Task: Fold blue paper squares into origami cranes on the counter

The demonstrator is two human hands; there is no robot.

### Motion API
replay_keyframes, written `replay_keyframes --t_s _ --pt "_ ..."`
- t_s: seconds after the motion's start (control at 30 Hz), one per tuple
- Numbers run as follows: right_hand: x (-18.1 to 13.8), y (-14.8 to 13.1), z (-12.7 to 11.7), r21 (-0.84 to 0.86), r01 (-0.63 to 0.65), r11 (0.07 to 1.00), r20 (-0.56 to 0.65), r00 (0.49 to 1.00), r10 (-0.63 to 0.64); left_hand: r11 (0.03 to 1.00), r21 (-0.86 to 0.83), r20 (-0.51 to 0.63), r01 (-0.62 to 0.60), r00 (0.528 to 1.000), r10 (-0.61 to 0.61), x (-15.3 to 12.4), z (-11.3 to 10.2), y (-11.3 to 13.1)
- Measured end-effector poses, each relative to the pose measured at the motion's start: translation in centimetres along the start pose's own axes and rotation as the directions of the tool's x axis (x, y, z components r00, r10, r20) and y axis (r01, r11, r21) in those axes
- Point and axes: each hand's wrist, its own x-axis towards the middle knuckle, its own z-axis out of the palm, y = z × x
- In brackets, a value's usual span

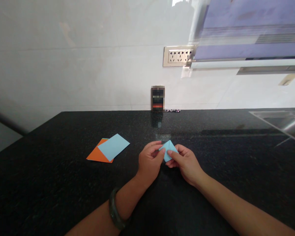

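A small light-blue folded paper (170, 146), roughly diamond-shaped with crease lines toward its upper corner, is held between my two hands just above the dark counter. My left hand (149, 160) pinches its left side, thumb on the front face. From the other side my right hand (186, 162) grips the paper, its thumb pressed on the front and the fingers behind. Those fingers partly hide the paper's lower and right edges. To the left lie a flat light-blue sheet (114, 147) and, partly under it, orange paper (98, 154).
The speckled black countertop (64, 190) runs back to a tiled wall. A phone-like dark object (158, 100) leans there, with a beaded strap (172, 110) beside it. A metal sink (292, 123) is at the far right. Wall sockets (180, 56) sit above.
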Motion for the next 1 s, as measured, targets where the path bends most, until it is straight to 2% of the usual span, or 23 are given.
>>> replay_keyframes --t_s 0.1,0.17,0.23,0.33,0.43,0.5,0.53,0.57,0.6,0.67,0.73,0.77,0.83,1.0 --pt "-0.1 -0.1 0.1 -0.047 0.012 0.999 0.036 0.999 -0.011 0.958 0.211 -0.064 -0.197 0.975 0.214 0.0 -0.3 0.1" --pt "-0.2 -0.1 0.0 -0.092 0.042 0.995 0.055 0.998 -0.037 0.871 0.355 -0.056 -0.34 0.922 0.383 0.0 -0.5 0.3" --pt "-0.1 -0.1 0.0 -0.131 0.078 0.988 0.067 0.995 -0.07 0.777 0.453 0.0 -0.436 0.872 0.49 0.0 -0.5 0.6" --pt "0.2 0.0 -0.3 -0.154 0.122 0.981 0.072 0.991 -0.112 0.7 0.503 0.101 -0.507 0.839 0.535 -0.1 -0.5 0.8" --pt "0.6 -0.1 -0.8 -0.17 0.136 0.976 0.056 0.99 -0.128 0.749 0.432 0.164 -0.502 0.86 0.482 -0.3 -0.5 0.8" --pt "0.8 -0.3 -1.3 -0.201 0.133 0.971 0.078 0.99 -0.119 0.874 0.27 0.186 -0.405 0.912 0.365 -0.3 -0.4 0.6" --pt "0.9 -0.4 -1.6 -0.223 0.134 0.965 0.129 0.986 -0.107 0.942 0.149 0.194 -0.3 0.943 0.27 -0.3 -0.4 0.5" --pt "1.0 -0.6 -1.9 -0.247 0.129 0.96 0.201 0.976 -0.079 0.988 0.015 0.209 -0.154 0.967 0.148 -0.2 -0.4 0.4" --pt "1.0 -0.8 -2.2 -0.28 0.115 0.953 0.289 0.957 -0.03 0.991 -0.129 0.214 0.026 0.977 0.002 0.0 -0.3 0.3" --pt "0.9 -1.0 -2.8 -0.348 0.081 0.934 0.427 0.9 0.081 0.874 -0.35 0.268 0.336 0.93 -0.25 0.3 -0.2 0.1" --pt "0.9 -1.2 -3.2 -0.404 0.065 0.913 0.476 0.867 0.149 0.773 -0.399 0.368 0.493 0.858 -0.357 0.5 -0.2 0.0" --pt "0.8 -1.2 -3.4 -0.424 0.061 0.903 0.477 0.863 0.165 0.749 -0.395 0.414 0.532 0.831 -0.372 0.6 -0.3 0.0" --pt "0.8 -1.2 -3.5 -0.444 0.061 0.894 0.46 0.872 0.169 0.73 -0.393 0.466 0.56 0.805 -0.366 0.6 -0.4 0.0" --pt "1.1 -1.2 -3.6 -0.37 0.08 0.925 0.406 0.91 0.084 0.7 -0.41 0.506 0.585 0.784 -0.359 0.5 -0.6 -0.2"
